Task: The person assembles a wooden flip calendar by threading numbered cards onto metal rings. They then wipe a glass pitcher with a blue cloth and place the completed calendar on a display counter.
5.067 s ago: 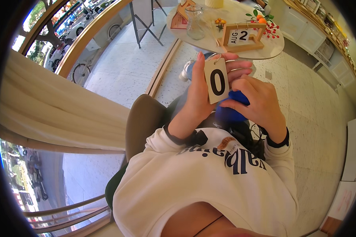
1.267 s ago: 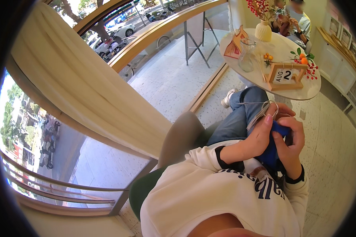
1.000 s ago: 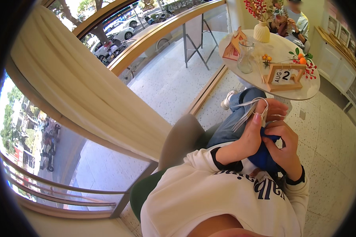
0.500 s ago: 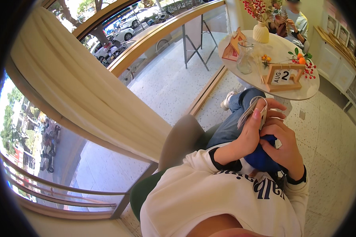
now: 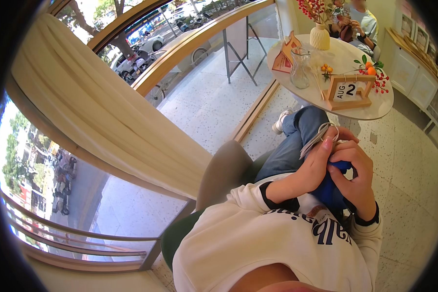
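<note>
My left hand (image 5: 314,169) is closed, with its thumb raised, around a looped bundle of thin white cable (image 5: 312,144) that sticks out past the fingers. Right beside it, my right hand (image 5: 359,171) has curled fingers and its thumb bent in against a blue soft thing (image 5: 328,193), perhaps a pouch. The blue thing lies against my lap and front, under both hands, and part of it shows between the right thumb and fingers. How the fingers of the two hands meet is partly hidden.
Ahead stands a round table (image 5: 321,104) with a wooden calendar stand (image 5: 350,92), a glass vase (image 5: 300,70), a cream vase (image 5: 320,38) and orange and red berry sprigs. Another person (image 5: 362,27) sits beyond it. A curtain (image 5: 107,107) and windows are on the left.
Both hands and the white cable have shifted slightly right and down. The left hand still grips the cable, and the blue thing shows more between the right thumb and fingers.
</note>
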Demonstrator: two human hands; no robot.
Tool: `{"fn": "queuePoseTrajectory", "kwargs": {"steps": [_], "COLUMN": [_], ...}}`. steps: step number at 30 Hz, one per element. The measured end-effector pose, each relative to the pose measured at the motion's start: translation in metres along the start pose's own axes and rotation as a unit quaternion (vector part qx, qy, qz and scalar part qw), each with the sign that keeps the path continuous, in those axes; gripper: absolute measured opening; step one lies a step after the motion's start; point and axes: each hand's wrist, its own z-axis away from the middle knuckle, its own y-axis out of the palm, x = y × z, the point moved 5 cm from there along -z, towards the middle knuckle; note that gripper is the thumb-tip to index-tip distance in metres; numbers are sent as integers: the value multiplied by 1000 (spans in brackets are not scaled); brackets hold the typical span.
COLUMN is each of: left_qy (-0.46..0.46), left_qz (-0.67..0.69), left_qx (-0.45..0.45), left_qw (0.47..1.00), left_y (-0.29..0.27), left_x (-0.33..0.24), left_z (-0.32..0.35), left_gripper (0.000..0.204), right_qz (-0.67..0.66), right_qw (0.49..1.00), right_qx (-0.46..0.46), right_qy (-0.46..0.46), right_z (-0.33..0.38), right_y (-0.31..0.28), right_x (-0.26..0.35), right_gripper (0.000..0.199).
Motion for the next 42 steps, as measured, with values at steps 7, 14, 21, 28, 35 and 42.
{"fn": "queuePoseTrajectory", "kwargs": {"steps": [7, 14, 21, 28, 35, 42], "left_qy": [10, -3, -37, -58, -42, -6], "left_qz": [-46, -43, 53, 107, 132, 50], "left_qx": [-20, -4, -64, -99, -98, -51], "left_qw": [999, 999, 996, 988, 985, 997], "left_y": [1, 5, -6, -14, -17, -7], "left_x": [-11, 4, -12, -15, -12, -13], "left_z": [1, 6, 1, 2, 2, 4], "left_gripper": [71, 73, 83, 88, 85, 81], "right_qz": [9, 10, 22, -9, 35, 88], "right_qw": [998, 997, 997, 990, 997, 994], "right_qx": [-53, -78, 77, 135, 45, -48], "right_qy": [40, -23, 15, 38, 60, 38], "right_z": [2, 3, 2, 3, 3, 2], "right_y": [-3, -8, 14, 20, 14, 5], "right_x": [-10, 1, -1, -2, -6, -5], "right_gripper": [25, 26, 24, 23, 22, 25]}}
